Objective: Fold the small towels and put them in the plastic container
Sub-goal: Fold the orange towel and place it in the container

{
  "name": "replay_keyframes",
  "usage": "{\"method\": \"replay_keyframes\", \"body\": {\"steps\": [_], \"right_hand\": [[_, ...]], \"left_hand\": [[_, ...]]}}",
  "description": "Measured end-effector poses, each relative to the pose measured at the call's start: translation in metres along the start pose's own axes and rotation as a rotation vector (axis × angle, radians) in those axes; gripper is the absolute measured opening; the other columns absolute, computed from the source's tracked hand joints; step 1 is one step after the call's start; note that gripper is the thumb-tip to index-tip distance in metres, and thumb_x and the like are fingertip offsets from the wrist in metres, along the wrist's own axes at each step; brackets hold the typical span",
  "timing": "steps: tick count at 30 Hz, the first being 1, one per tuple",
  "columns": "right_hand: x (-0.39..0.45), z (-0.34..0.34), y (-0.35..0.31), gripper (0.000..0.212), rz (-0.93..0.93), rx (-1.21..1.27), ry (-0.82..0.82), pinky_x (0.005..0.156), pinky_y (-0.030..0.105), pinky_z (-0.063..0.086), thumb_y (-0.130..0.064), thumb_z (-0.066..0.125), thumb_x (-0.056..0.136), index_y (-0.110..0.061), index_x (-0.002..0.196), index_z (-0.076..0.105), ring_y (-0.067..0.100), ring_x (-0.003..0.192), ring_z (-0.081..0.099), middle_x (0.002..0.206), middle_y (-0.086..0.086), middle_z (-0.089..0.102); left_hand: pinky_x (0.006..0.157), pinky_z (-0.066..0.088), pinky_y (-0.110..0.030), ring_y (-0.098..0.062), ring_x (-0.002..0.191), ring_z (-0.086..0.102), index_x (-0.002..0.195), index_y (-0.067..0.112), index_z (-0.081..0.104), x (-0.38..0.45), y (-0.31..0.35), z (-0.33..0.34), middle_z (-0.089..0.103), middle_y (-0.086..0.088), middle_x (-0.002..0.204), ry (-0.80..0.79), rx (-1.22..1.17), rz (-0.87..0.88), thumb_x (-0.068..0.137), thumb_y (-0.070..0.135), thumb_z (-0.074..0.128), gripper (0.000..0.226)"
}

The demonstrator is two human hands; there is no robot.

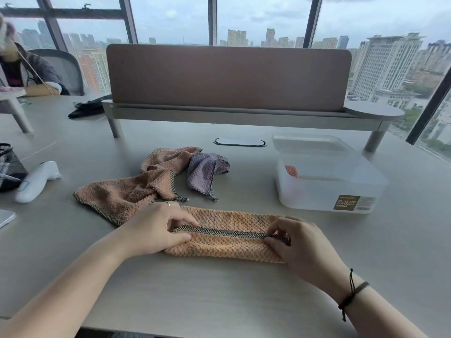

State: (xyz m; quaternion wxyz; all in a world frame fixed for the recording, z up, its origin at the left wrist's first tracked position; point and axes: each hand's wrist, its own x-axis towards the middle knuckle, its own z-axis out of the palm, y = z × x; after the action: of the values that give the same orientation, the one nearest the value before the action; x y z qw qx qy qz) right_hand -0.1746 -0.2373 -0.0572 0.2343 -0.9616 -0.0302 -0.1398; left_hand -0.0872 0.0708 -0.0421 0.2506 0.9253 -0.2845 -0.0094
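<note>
Thumb and fingers of the left hand pinch the left end of a dark woven hem, while the curled fingers of the right hand pinch the same hem at its right end, both working an orange towel that lies folded into a long band across the near part of the pale table; a ring shows on the left hand and a dark cord bracelet circles the right wrist. Just beyond the left hand, a second orange towel lies crumpled and unfolded, its near corner touching the folded band, and beside it to the right sits a rumpled lilac towel with the same dark edging. Further right, near the folded band but apart from it, stands the translucent plastic container, labelled on its front, with something orange showing in its left end and its lid propped behind it. A white handheld device and a dark mesh basket lie at the table's left edge, a black bundle further back. A raised shelf with a brown divider panel spans the rear of the table, a second person sits at far left, and tall windows behind look out over city towers under a grey sky
</note>
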Motion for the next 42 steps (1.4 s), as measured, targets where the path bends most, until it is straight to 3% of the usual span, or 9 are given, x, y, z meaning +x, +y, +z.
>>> {"method": "replay_keyframes", "body": {"steps": [6,11,14,17,21,25,28,33,42], "right_hand": [[-0.011,0.0,-0.009,0.016,-0.122,-0.321,0.143,0.051,0.026,0.042,-0.041,0.071,0.082,-0.028,0.075,0.067,0.016,0.077,0.06,0.085,-0.01,0.053],[-0.029,0.01,-0.039,0.055,-0.074,-0.333,0.084,0.059,0.03,0.046,-0.071,0.037,0.088,-0.026,0.07,0.062,0.016,0.074,0.062,0.073,-0.008,0.057],[-0.032,0.013,-0.051,0.076,0.015,-0.321,-0.047,0.09,0.033,0.047,-0.087,0.02,0.081,-0.03,0.106,0.063,0.014,0.108,0.059,0.107,-0.01,0.063],[-0.023,0.011,-0.051,0.091,0.047,-0.257,-0.177,0.118,0.038,0.023,-0.092,0.012,0.076,-0.034,0.141,0.04,0.009,0.144,0.028,0.15,-0.016,0.039],[0.004,0.012,-0.035,0.108,-0.04,-0.217,-0.412,0.123,0.047,-0.004,-0.098,0.017,0.066,-0.037,0.155,0.013,0.007,0.15,-0.011,0.163,-0.019,0.002],[0.034,0.008,-0.015,0.104,-0.175,-0.179,-0.564,0.123,0.044,-0.006,-0.09,0.046,0.069,-0.043,0.154,0.008,0.001,0.147,-0.018,0.162,-0.025,-0.004],[0.051,0.007,-0.005,0.106,-0.229,-0.154,-0.598,0.123,0.044,-0.006,-0.085,0.056,0.068,-0.044,0.153,0.007,-0.001,0.147,-0.017,0.161,-0.027,-0.004],[0.058,0.012,0.005,0.112,-0.276,-0.141,-0.564,0.124,0.042,-0.005,-0.085,0.055,0.068,-0.039,0.155,0.002,-0.006,0.144,-0.02,0.16,-0.028,-0.007],[0.026,0.007,0.009,0.119,-0.354,-0.218,-0.496,0.123,0.042,-0.008,-0.096,0.043,0.062,-0.041,0.153,-0.01,-0.003,0.144,-0.026,0.159,-0.025,-0.018]], "left_hand": [[0.106,0.029,-0.02,0.009,0.125,0.039,0.105,0.049,0.071,0.001,0.003,0.006,0.052,0.031,0.13,-0.015,0.222,0.141,0.084,0.058,0.058,0.027],[0.094,0.043,-0.015,0.009,0.107,0.056,0.105,0.045,0.072,-0.003,0.014,0.004,0.061,0.031,0.115,-0.067,0.203,0.127,0.078,0.07,0.05,0.043],[0.083,0.048,-0.017,0.006,0.091,0.06,0.102,0.044,0.071,-0.007,0.026,-0.001,0.063,0.027,0.1,-0.124,0.223,0.138,0.077,0.071,0.056,0.04],[0.073,0.052,-0.019,-0.001,0.076,0.066,0.107,0.04,0.072,-0.012,0.045,-0.008,0.072,0.017,0.089,-0.317,-0.025,0.073,0.079,0.055,0.072,0.032],[0.067,0.058,-0.032,-0.016,0.073,0.072,0.112,0.029,0.07,-0.012,0.062,-0.01,0.075,0.0,0.097,-0.536,-0.432,-0.013,0.086,0.026,0.076,0.027],[0.093,0.048,-0.021,0.006,0.103,0.062,0.114,0.036,0.07,0.01,0.049,0.007,0.069,0.018,0.117,-0.169,-0.169,0.173,0.082,0.046,0.076,0.034],[0.12,0.015,-0.017,0.008,0.145,0.02,0.144,0.04,0.045,0.026,0.041,0.023,0.031,0.023,0.157,-0.202,0.081,0.26,0.079,0.071,0.062,0.074],[0.125,-0.007,-0.036,0.0,0.149,-0.018,0.157,0.037,-0.002,0.039,0.039,0.045,-0.015,0.018,0.164,-0.35,0.359,0.224,0.081,0.085,0.035,0.097],[0.124,-0.008,-0.041,-0.011,0.149,-0.026,0.153,0.043,-0.015,0.052,0.03,0.051,-0.02,0.017,0.163,-0.343,0.43,0.172,0.067,0.097,0.022,0.108]]}}
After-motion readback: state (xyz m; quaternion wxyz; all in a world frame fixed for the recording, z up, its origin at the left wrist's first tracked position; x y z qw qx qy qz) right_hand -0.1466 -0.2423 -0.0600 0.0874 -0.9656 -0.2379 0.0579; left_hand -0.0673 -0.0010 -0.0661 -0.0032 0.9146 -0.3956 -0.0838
